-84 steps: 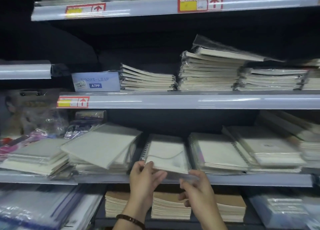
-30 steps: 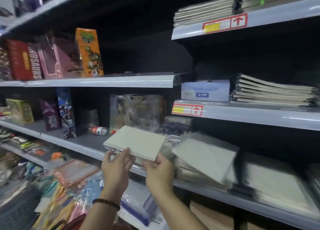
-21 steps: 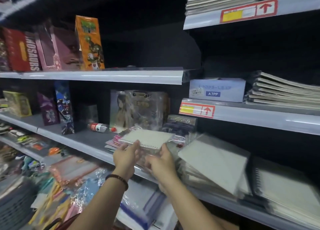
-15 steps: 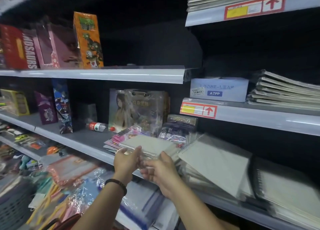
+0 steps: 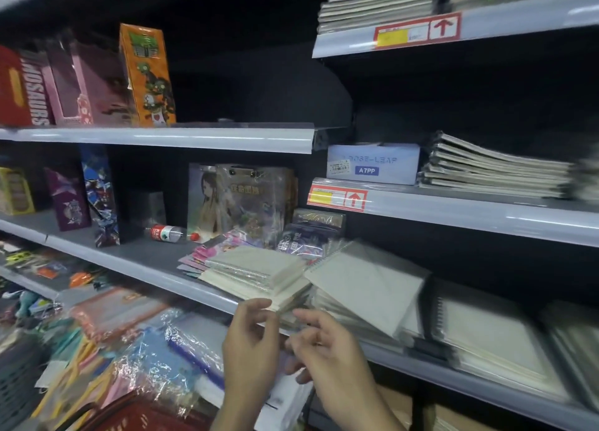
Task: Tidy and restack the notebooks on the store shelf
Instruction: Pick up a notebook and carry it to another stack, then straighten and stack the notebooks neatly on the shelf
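The small stack of notebooks (image 5: 256,270) lies flat on the middle shelf (image 5: 136,255), near its front edge, and its near corner reaches a little over the rim. It lies partly on some pink packets (image 5: 197,257), and on its right a larger notebook pile (image 5: 363,288) lies crooked, just beside it. Both hands are in front of the shelf, just below the stack. The left hand (image 5: 251,343) has loosely bent fingers and holds nothing; its fingertips are at the stack's near corner, but the blur hides whether they touch. The right hand (image 5: 327,346) is also relaxed and empty.
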Demonstrator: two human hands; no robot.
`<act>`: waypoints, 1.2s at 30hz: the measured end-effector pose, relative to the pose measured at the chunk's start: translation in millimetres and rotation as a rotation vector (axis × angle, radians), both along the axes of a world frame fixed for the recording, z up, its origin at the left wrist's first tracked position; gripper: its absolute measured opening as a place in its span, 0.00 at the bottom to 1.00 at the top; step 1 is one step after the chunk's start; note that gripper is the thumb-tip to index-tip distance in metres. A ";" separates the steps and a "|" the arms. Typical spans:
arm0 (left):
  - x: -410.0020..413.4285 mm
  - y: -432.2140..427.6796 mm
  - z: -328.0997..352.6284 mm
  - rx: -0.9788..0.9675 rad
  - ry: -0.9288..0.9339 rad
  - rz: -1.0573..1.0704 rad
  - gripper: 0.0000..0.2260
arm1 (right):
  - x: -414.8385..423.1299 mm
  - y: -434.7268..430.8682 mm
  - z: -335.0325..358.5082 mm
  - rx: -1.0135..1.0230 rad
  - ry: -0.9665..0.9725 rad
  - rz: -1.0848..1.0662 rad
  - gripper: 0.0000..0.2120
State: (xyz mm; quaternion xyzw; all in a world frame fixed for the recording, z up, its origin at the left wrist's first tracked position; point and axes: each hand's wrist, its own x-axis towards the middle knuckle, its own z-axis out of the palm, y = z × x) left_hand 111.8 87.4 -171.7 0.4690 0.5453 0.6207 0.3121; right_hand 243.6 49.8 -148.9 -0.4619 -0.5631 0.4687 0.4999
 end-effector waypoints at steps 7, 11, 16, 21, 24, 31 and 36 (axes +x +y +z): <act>98.6 -65.4 -23.2 0.084 0.042 -0.318 0.14 | 113.1 -88.8 -5.1 0.070 -0.117 -0.344 0.11; 169.2 -86.2 -27.8 0.066 0.130 -0.489 0.12 | 186.0 -112.9 -8.9 0.028 -0.124 -0.545 0.11; 256.0 -111.9 -25.4 0.061 0.223 -0.678 0.10 | 270.4 -147.6 -18.4 -0.003 -0.012 -0.792 0.10; 321.2 -119.0 -18.7 0.177 0.413 -0.747 0.11 | 330.9 -171.1 -43.6 -0.084 0.117 -0.915 0.09; 354.5 -115.4 -15.8 0.305 0.595 -0.742 0.12 | 354.2 -179.0 -53.4 -0.131 0.238 -0.944 0.08; 417.9 -102.3 -7.8 0.443 0.979 -0.697 0.22 | 394.6 -183.8 -50.9 -0.196 0.416 -0.923 0.10; 446.2 -85.2 -6.5 0.513 1.287 -0.678 0.28 | 401.8 -180.9 -53.6 -0.197 0.447 -0.914 0.10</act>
